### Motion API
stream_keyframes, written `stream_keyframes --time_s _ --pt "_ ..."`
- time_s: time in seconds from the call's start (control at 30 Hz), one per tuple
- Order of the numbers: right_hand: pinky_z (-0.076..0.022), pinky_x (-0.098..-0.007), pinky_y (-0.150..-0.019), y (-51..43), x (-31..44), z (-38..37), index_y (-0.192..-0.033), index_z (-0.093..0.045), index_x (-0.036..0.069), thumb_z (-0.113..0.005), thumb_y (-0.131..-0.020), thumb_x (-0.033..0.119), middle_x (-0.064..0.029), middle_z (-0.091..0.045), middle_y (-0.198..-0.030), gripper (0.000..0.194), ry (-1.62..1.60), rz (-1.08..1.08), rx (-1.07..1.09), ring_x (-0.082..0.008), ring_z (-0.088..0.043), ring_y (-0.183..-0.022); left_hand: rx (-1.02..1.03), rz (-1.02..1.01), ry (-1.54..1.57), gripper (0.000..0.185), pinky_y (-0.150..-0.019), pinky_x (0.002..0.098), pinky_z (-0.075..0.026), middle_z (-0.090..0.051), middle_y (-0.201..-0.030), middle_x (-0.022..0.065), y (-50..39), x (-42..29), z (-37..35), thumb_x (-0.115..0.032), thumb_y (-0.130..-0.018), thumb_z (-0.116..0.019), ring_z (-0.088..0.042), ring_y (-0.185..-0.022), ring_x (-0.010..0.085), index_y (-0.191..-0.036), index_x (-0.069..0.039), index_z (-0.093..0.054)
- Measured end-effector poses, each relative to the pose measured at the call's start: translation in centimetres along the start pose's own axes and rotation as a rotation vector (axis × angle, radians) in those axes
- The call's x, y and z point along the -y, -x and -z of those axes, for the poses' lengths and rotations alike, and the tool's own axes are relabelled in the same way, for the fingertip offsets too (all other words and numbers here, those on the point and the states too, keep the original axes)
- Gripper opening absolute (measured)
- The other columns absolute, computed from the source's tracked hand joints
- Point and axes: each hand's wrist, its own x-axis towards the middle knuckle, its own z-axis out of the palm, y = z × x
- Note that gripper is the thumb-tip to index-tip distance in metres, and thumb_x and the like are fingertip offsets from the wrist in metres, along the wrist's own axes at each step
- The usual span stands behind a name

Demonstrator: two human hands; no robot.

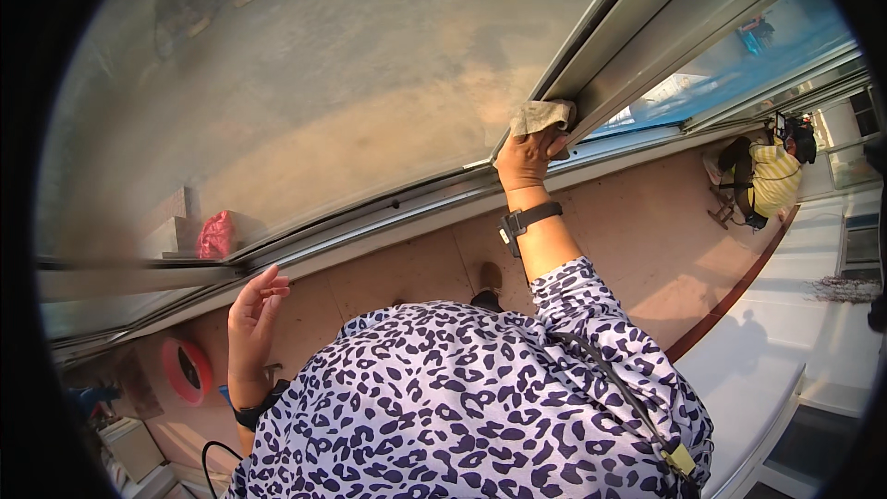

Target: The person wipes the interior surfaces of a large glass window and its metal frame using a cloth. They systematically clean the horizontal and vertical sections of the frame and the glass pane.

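My right hand [524,158] grips a folded beige cloth [540,116]. It presses the cloth against the lower end of a metal window frame upright [627,41], by the corner of a large glass pane [332,90]. Part of the cloth is hidden behind my fingers. My left hand [253,319] is raised with nothing in it, its fingers loosely bent and apart. It hovers beside the lower window track [388,205], close to the pane's other lower corner.
Pinkish floor tiles [416,260] run below the window. A red basin [186,371] stands on the floor at lower left. Beyond the glass lies a red bag [216,235]. At far right, a person [773,177] in a striped shirt sits on a low stool. A white bed-like surface [748,346] is behind me.
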Motion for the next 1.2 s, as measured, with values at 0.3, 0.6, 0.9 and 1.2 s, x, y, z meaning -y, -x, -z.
stream_keyframes --time_s 0.3,0.6,0.9,1.2 --pt "-0.0235 -0.0569 -0.112 12.5 2.4 -4.1 -0.147 -0.025 0.014 -0.049 -0.088 0.006 -0.0204 -0.028 -0.147 0.065 -0.234 -0.200 0.383 -0.0406 -0.025 -0.139 -0.052 0.084 -0.049 0.038 -0.092 0.0273 -0.047 -0.064 -0.112 0.0077 1.5 -0.6 -1.1 -0.004 -0.093 -0.058 -0.059 -0.100 0.0134 -0.131 -0.001 -0.055" --pt "-0.0464 -0.0279 -0.095 4.7 -5.0 7.5 -0.126 -0.059 0.000 -0.042 -0.077 -0.007 -0.0196 -0.066 -0.118 0.053 -1.215 -0.507 0.731 -0.0215 -0.062 -0.111 -0.033 -0.026 -0.009 0.037 -0.091 0.0264 -0.047 -0.062 -0.112 0.0080 0.1 -2.0 -3.0 -0.003 -0.093 -0.057 -0.058 -0.101 0.0133 -0.130 -0.001 -0.055" --pt "-0.0370 -0.0496 -0.104 -9.0 -8.8 16.4 -0.135 -0.042 -0.008 -0.052 -0.088 0.003 -0.0297 -0.044 -0.135 0.049 -0.588 0.121 -0.416 -0.0477 -0.045 -0.123 -0.028 -0.166 0.026 0.037 -0.089 0.0277 -0.049 -0.063 -0.110 0.0086 -0.5 -4.6 -7.8 -0.004 -0.093 -0.058 -0.060 -0.097 0.0139 -0.130 -0.003 -0.055" --pt "-0.0246 -0.0584 -0.112 -26.3 -8.6 24.0 -0.135 -0.045 -0.004 -0.042 -0.081 -0.003 -0.0284 -0.041 -0.142 0.054 -0.536 0.235 -0.642 -0.0488 -0.034 -0.134 -0.135 -0.218 0.135 0.036 -0.085 0.0260 -0.050 -0.063 -0.109 0.0111 -0.1 -5.3 -8.3 -0.002 -0.093 -0.057 -0.061 -0.095 0.0135 -0.129 0.001 -0.053"
